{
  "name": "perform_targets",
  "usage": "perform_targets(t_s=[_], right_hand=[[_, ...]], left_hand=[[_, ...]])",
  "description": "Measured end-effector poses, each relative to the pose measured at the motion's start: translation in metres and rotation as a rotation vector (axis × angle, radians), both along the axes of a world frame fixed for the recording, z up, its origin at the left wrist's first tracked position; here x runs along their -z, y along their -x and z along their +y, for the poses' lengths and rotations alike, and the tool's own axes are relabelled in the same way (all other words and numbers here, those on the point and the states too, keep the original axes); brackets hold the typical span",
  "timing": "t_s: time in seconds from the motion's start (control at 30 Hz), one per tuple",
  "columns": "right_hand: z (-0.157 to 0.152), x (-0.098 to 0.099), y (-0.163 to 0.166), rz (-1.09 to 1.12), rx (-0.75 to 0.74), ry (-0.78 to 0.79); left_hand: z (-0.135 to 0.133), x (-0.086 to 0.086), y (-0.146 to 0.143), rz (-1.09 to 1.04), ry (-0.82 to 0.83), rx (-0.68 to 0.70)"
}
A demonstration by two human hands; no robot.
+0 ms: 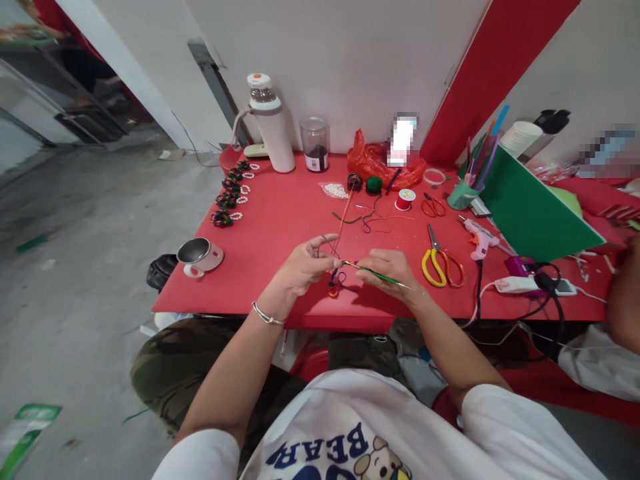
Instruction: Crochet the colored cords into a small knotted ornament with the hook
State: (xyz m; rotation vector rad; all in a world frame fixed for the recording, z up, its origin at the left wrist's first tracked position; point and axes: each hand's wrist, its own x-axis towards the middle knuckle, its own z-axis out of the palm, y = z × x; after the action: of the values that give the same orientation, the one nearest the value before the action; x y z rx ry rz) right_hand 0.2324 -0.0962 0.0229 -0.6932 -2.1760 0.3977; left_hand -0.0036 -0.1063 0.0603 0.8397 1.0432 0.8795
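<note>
We see both hands raised just above the near edge of the red counter (280, 227), close together. The left hand (305, 263) is closed, fingers pinching thin cords (343, 220) - one orange strand runs away from it toward a dark ball of thread. The right hand (387, 267) is closed too, gripping a green wire (385, 276) that slants past its wrist side. Between the two hands hangs a small knotted piece (334, 288) in dark and orange. Just right of the right hand lie yellow-handled scissors (440, 267), with a glue gun (479, 240) beyond them. Left of the left hand, well apart, sits a metal cup (197, 253).
</note>
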Motion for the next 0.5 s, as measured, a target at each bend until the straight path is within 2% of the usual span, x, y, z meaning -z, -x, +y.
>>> perform_targets(t_s=[0.1,0.2,0.4,0.5], right_hand=[[-0.003,-0.005,-0.001,0.015,-0.032,0.101],[-0.007,-0.005,0.002,0.140,-0.011,0.302],[-0.019,0.021,0.035,0.601,0.212,0.831],[-0.024,0.027,0.052,0.729,0.318,0.859]], left_hand=[[0.002,0.001,0.002,0.036,-0.025,-0.011],[0.003,0.003,0.001,0.030,-0.058,-0.006],[0.000,0.015,-0.017,-0.028,-0.169,-0.032],[-0.002,0.020,-0.024,-0.072,-0.233,-0.078]])
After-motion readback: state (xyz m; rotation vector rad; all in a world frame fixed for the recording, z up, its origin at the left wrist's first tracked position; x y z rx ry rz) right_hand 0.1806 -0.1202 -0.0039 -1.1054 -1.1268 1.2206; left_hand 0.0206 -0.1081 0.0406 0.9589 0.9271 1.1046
